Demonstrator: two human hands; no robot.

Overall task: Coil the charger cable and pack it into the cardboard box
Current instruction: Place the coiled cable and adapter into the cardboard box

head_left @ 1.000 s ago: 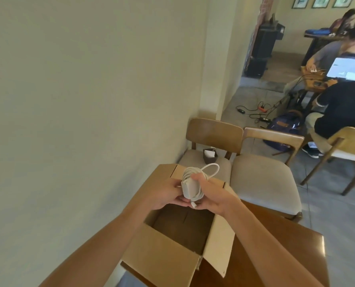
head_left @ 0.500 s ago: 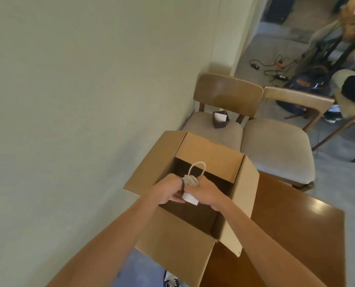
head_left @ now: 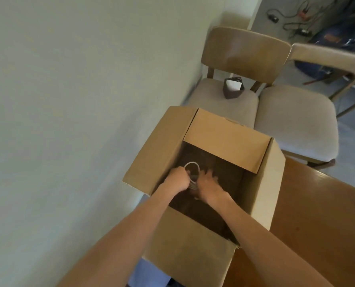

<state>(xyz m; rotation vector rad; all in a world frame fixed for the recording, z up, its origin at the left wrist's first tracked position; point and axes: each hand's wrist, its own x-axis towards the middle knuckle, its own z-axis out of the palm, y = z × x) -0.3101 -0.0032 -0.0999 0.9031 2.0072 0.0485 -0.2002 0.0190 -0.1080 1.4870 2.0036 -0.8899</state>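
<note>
Reaching down with both forearms into the open cardboard box (head_left: 224, 139), well into its dark inside. Gripping the coiled white cable (head_left: 191, 169) with the left hand (head_left: 177, 180), by curled fingers round the bunched turns, with one round loop sticking up past the knuckles. With the right hand (head_left: 208, 186) just beside the coil on its right, loose and spread-fingered; too blurred to tell touching from apart. Cannot make out the charger block under the hands. Box with all flaps open, at the left edge of a brown wooden table (head_left: 321, 214), close against a pale wall (head_left: 68, 100). Beyond the box, two wooden chairs with grey cushioned seats, side by side. On the seat of the chair by the wall (head_left: 220, 102), a small dark pouch (head_left: 232, 92) with a white card in it. To its right, the second chair (head_left: 296, 121). Further back on the floor, tangled cords (head_left: 286, 19) and a blue bag (head_left: 334, 36), both blurred.
</note>
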